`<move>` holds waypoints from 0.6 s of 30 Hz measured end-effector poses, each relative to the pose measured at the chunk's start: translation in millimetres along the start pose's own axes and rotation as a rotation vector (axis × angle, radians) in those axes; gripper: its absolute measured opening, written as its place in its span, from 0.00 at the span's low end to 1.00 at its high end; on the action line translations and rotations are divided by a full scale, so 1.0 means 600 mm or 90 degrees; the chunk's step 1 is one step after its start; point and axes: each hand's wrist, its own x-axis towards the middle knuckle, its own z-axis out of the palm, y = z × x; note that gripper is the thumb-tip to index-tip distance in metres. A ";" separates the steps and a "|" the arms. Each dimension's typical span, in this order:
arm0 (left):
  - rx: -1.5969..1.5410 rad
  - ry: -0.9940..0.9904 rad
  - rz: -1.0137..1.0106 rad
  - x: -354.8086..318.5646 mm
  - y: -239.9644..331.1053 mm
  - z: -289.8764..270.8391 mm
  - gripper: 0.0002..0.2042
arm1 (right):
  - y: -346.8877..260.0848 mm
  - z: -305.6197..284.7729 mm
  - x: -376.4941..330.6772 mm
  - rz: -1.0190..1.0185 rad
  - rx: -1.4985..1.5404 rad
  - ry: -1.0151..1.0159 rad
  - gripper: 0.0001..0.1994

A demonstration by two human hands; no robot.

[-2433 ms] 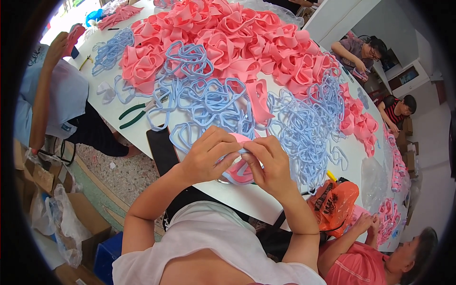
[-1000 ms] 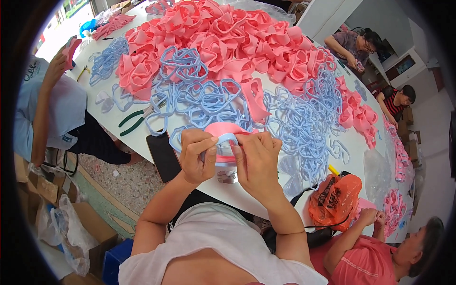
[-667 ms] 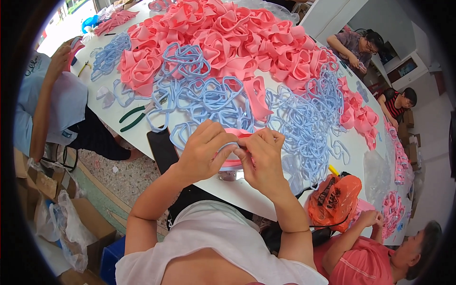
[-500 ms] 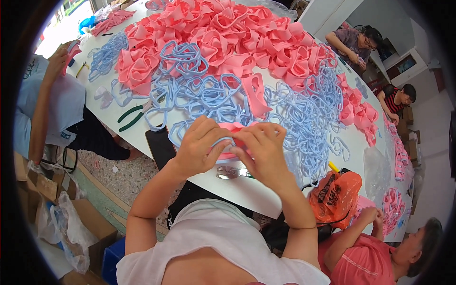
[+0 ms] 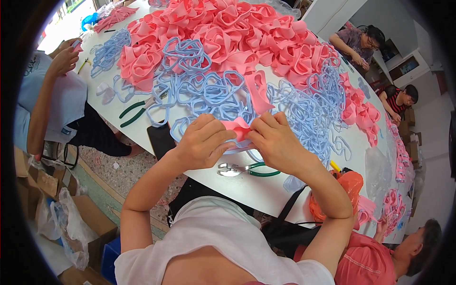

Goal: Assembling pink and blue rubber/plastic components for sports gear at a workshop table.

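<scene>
My left hand [image 5: 205,141] and my right hand [image 5: 275,142] are close together over the near part of the table. Both are closed on a soft pink band [image 5: 236,125], pinching it from its two sides. A pale blue loop runs along its lower edge between my hands; my fingers hide how the two join. Just below my hands, green-handled pliers [image 5: 237,169] lie on the white table. Beyond them spreads a tangle of pale blue loops [image 5: 209,90], with another pink band [image 5: 258,92] lying at its edge.
A big heap of pink bands [image 5: 228,33] covers the far table. Second green-handled pliers [image 5: 135,113] and a dark phone [image 5: 160,139] lie left. An orange plastic bag [image 5: 349,187] sits right. Several people work around the table. Cardboard boxes [image 5: 88,216] stand at lower left.
My hands have drawn slightly apart, the right one moving right with its elbow swinging outward. The near pliers now show more fully. The person at right has lowered a hand toward the table.
</scene>
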 end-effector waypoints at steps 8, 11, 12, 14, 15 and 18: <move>0.209 -0.056 -0.023 0.010 0.021 0.033 0.14 | 0.021 0.022 -0.001 0.009 -0.004 0.031 0.06; 0.368 -0.095 0.016 0.000 0.021 0.062 0.13 | 0.024 0.025 0.002 0.029 -0.002 0.012 0.07; 0.358 -0.102 -0.012 0.000 0.020 0.066 0.13 | 0.023 0.025 0.002 0.031 -0.003 0.011 0.07; 0.346 -0.110 -0.040 0.002 0.016 0.075 0.13 | 0.020 0.026 0.002 0.041 -0.012 0.007 0.06; 0.351 -0.114 -0.050 0.005 0.013 0.079 0.13 | 0.020 0.027 0.001 0.044 -0.013 0.005 0.06; 0.359 -0.091 -0.060 0.002 0.012 0.094 0.12 | 0.022 0.030 0.000 0.045 -0.068 -0.006 0.05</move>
